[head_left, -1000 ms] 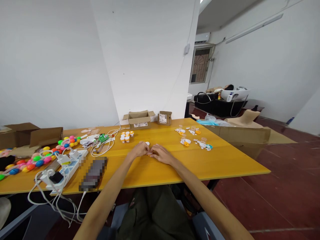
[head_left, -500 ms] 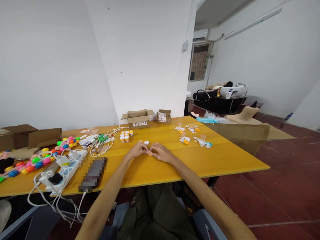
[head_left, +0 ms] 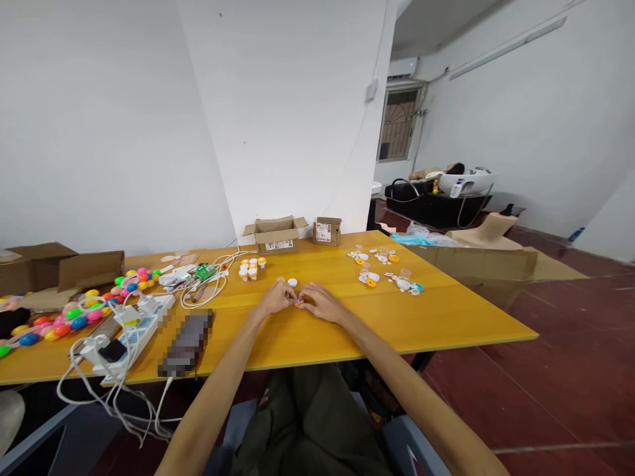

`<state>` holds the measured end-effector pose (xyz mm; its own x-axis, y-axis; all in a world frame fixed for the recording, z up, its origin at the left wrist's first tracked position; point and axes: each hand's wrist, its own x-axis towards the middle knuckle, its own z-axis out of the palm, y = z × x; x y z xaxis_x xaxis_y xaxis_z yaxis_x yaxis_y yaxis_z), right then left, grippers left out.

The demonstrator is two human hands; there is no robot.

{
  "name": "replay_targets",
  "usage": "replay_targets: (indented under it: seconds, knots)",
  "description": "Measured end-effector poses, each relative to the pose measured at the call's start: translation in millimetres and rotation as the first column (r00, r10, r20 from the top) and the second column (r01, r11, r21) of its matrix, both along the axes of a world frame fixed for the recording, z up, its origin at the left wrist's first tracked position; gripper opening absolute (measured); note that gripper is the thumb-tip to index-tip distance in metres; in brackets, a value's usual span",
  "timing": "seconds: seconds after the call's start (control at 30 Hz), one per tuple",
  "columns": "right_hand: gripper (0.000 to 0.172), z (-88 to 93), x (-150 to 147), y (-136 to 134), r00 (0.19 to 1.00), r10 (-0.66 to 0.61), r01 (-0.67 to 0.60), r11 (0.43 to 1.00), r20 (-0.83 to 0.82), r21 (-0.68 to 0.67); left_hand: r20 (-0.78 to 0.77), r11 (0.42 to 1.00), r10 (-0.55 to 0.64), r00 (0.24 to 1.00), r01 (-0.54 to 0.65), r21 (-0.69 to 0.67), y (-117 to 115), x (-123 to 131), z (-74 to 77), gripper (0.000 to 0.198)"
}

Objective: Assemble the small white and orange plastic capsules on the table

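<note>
Over the middle of the yellow table, my left hand (head_left: 276, 297) and my right hand (head_left: 320, 303) meet fingertip to fingertip. Pinched between them is a small orange and white plastic part (head_left: 298, 304), mostly covered by the fingers. Just beyond the hands lies a round white cap (head_left: 292, 283). Farther left stands a cluster of small white and orange jars (head_left: 251, 268). On the right side, loose parts lie in several groups: orange rings (head_left: 370, 282), white discs (head_left: 374, 277), clear cups (head_left: 405, 274) and a teal ring (head_left: 415, 288).
Two cardboard boxes, one open (head_left: 276, 235) and one smaller (head_left: 327, 231), stand at the table's back. To the left are a phone (head_left: 186, 344), a power strip (head_left: 133, 340) with tangled cables, and colourful balls (head_left: 79, 323). A large carton (head_left: 471, 271) borders the right side.
Both hands stay together around the small part, with only slight finger movement. The whole view has shifted a little; the objects on the table keep their places.
</note>
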<state>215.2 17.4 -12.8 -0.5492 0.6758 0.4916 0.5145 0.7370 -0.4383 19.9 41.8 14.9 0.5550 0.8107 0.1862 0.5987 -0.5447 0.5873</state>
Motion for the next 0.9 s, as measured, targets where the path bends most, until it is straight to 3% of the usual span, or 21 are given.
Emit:
replay_targets:
  seconds: [0.5,0.7,0.9]
  knots:
    - [0.009,-9.0,3.7,3.5,0.998,-0.058,0.058,0.998,-0.019,0.022,0.084,0.982,0.024,0.996,-0.039,0.187,-12.1,-5.1,-8.4,0.01]
    - [0.008,-7.7,6.0,2.6,0.999,-0.029,0.03,0.999,-0.023,0.02,0.051,0.978,0.01,0.999,-0.02,0.207,-17.5,-4.6,-13.9,0.006]
    - [0.011,-9.1,7.9,4.3,0.999,-0.003,0.004,1.0,-0.035,0.012,0.008,0.974,0.037,0.999,-0.038,0.223,-17.6,-4.7,-18.5,0.014]
